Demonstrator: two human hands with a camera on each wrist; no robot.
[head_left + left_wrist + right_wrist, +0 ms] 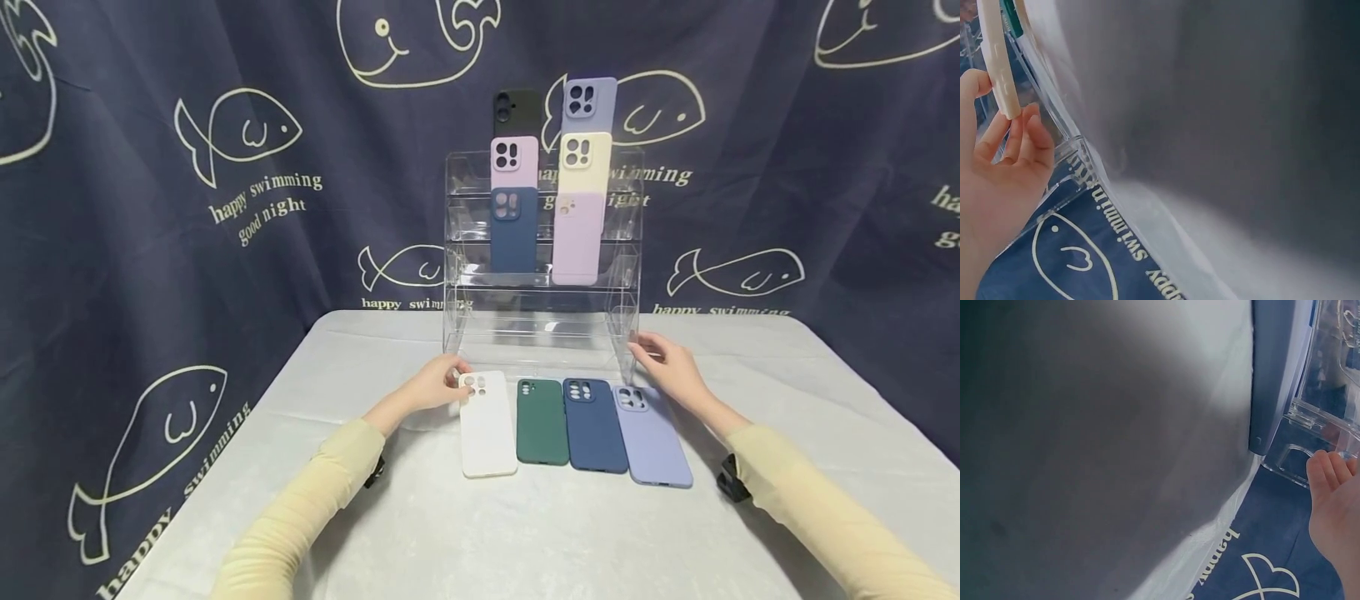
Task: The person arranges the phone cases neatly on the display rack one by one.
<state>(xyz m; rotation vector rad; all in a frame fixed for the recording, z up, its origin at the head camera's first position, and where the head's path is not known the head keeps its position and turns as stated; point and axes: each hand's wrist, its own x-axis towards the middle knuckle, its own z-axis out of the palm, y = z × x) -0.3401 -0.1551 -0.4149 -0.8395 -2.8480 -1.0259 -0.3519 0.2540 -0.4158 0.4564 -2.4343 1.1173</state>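
Note:
With thumb and fingers, my left hand (438, 382) pinches the upper left end of a white phone case (488, 429); the left wrist view shows this case (999, 62) edge-on between the fingers. Beside it, a green phone case (542, 425), a dark blue one (596, 427) and a lavender one (654, 442) lie in a row on the table. My right hand (670, 367) is at the lower right side of a clear tiered display rack (542, 350). Its fingers look fairly straight in the right wrist view, touching or very near the rack.
Two columns of phone cases stand in the rack's upper tiers, with a blue case (513, 237) and a pink case (577, 246) in front. A pale cloth covers the table (420, 533). Behind hangs a dark blue curtain (300, 217) with fish drawings.

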